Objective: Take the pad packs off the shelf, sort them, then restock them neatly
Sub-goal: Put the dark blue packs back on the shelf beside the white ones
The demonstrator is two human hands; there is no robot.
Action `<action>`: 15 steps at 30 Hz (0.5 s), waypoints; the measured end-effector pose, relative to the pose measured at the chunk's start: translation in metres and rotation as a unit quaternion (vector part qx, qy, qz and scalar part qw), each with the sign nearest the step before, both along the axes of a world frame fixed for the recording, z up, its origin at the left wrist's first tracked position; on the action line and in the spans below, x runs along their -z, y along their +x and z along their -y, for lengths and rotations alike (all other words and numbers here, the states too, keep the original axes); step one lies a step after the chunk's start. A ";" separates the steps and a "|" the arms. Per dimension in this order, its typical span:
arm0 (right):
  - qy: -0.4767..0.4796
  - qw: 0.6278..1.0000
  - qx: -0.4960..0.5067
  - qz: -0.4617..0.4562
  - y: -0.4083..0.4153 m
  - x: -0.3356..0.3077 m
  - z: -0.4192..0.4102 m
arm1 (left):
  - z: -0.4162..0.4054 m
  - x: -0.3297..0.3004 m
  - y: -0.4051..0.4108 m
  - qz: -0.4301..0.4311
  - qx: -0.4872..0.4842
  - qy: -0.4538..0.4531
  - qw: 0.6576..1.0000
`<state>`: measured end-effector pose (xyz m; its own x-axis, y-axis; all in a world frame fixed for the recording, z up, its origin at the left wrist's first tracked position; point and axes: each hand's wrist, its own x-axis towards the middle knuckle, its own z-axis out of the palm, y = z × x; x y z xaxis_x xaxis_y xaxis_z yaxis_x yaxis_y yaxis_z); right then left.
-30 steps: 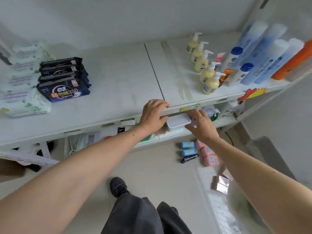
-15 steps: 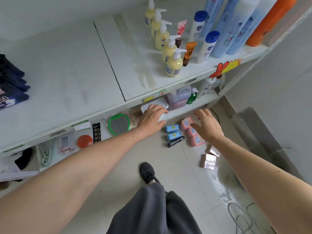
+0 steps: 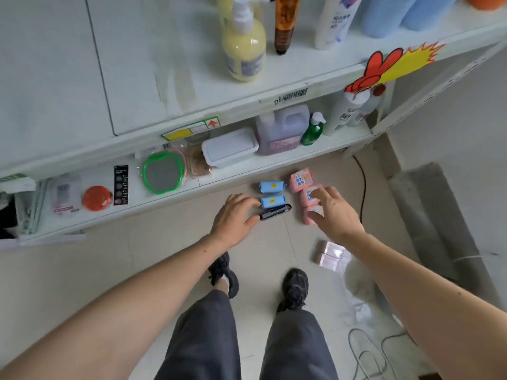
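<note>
- Left hand (image 3: 235, 218): fingers loosely spread, holding nothing, hovering w/ fingertips just beside the near blue pack (image 3: 273, 201) and the dark pack (image 3: 275, 212); cannot tell if touching.
- Right hand (image 3: 333, 212): open, fingers spread, over the pink packs; holds nothing.
- Pad packs all on the floor (image 3: 137, 256), just in front of the lower shelf (image 3: 219, 176).
- Left column, far to near: far blue pack (image 3: 272, 186), near blue pack, dark pack, close together.
- Right column: far pink pack (image 3: 301, 179) in clear view; two more pink packs (image 3: 308, 197) nearer, partly hidden by right hand.
- Pale pink boxes (image 3: 330, 255) on floor nearer, right of the shoes (image 3: 295, 289).
- Lower shelf, left to right: orange disc (image 3: 97, 198), black card (image 3: 121, 185), green-rimmed mirror (image 3: 163, 172), white lidded box (image 3: 230, 146), purple jug (image 3: 282, 130), green bottle (image 3: 312, 130).
- Upper shelf (image 3: 137, 78): yellow pump bottle (image 3: 244, 48), brown tube (image 3: 284, 23), white bottle (image 3: 333, 20).
- Black cable (image 3: 362, 185) runs on floor at right.
</note>
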<state>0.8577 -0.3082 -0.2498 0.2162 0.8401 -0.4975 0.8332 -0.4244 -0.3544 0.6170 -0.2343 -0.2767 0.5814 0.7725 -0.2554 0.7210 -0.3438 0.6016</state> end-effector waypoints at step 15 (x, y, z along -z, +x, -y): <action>-0.035 0.999 -0.021 -0.033 0.035 0.297 0.011 | 0.059 0.302 0.032 -0.098 -0.091 -0.087 0.987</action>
<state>0.8927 -0.3192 -0.5472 0.1465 0.8099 -0.5680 0.8263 -0.4159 -0.3799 0.6489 -0.2933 -0.5791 0.3625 0.7943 -0.4875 0.8699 -0.1007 0.4828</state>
